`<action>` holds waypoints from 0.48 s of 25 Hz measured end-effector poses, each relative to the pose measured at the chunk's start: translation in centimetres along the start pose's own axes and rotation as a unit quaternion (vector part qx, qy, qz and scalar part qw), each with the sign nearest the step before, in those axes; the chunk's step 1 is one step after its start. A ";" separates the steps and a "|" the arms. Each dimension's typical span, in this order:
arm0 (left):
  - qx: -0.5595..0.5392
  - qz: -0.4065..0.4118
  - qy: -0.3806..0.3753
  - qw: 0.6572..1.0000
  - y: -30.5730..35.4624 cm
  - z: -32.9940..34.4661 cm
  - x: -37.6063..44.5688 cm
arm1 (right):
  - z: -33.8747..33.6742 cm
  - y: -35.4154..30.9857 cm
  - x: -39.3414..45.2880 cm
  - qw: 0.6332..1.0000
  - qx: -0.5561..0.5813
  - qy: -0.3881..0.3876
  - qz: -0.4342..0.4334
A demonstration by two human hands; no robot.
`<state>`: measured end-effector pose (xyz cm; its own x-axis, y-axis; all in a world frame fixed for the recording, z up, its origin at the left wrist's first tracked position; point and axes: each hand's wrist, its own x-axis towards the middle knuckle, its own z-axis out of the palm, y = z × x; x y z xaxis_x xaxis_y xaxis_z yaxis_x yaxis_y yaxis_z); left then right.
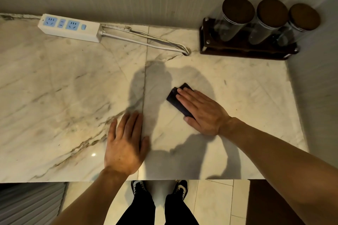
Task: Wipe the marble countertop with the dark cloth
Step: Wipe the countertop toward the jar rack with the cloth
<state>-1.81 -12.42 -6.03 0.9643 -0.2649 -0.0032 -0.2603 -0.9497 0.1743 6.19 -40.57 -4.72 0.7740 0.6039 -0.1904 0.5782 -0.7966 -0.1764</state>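
A small folded dark cloth [176,101] lies on the marble countertop [64,87], right of centre. My right hand [202,110] presses flat on top of it, fingers pointing up-left and thumb against the cloth's near end; most of the cloth is hidden under the palm. My left hand [125,144] rests flat on the bare marble near the front edge, fingers together, holding nothing.
A white power strip [70,27] with its cable [146,42] lies along the back wall at the left. A dark wooden rack [243,49] with three lidded glass jars stands in the back right corner. The counter's front edge runs just above my shoes.
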 end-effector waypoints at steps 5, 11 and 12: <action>0.013 -0.005 -0.016 1.000 0.1 -0.2 0.2 | -0.8 1.3 2.0 0.999 -0.017 0.003 0.045; 0.021 -0.009 -0.026 0.999 0.1 -0.4 0.3 | -1.1 2.7 4.4 0.992 -0.008 0.014 0.122; 0.021 -0.010 -0.027 0.999 0.1 -0.4 0.3 | -1.1 2.9 4.8 0.990 -0.003 0.019 0.139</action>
<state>-1.50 -12.57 -5.60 0.9654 -0.2540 -0.0596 -0.2446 -0.9606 0.1317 11.85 -40.03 -5.11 0.9122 0.3603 -0.1951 0.3431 -0.9320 -0.1169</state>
